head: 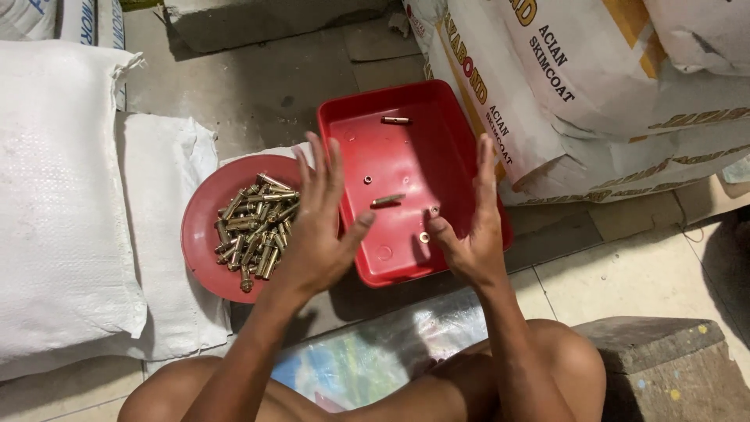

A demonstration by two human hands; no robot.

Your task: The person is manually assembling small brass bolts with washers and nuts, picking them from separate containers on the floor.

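You sit on the floor with both hands raised over the work, and neither holds anything: your left hand [319,227] is spread flat, fingers splayed, hovering between the round red plate [201,234] and the red rectangular tray [461,148], while your right hand [473,227] stands open on edge at the tray's right side, thumb tucked toward the tray floor. The pile of brass-coloured bolts [254,227] sits heaped on the plate, a good mound of them lying crossed over one another, just left of your left palm. The tray holds far less: one bolt near the far wall [395,120], one more lying in the middle [387,201], and a few small loose rings or nuts [424,237] scattered on its floor close to your right thumb. Judging by how things lie, most of the hardware is gathered on the plate and the tray is nearly emptied, so only those few stragglers look left to deal with; I cannot tell from here which way the pieces are travelling. The tray rests tilted against the printed white sacks [594,94] on your right, its near edge lower than its far edge. More plain white sacks [62,203] lie stacked to your left, and a weathered wooden block [664,359] sits by your right knee.
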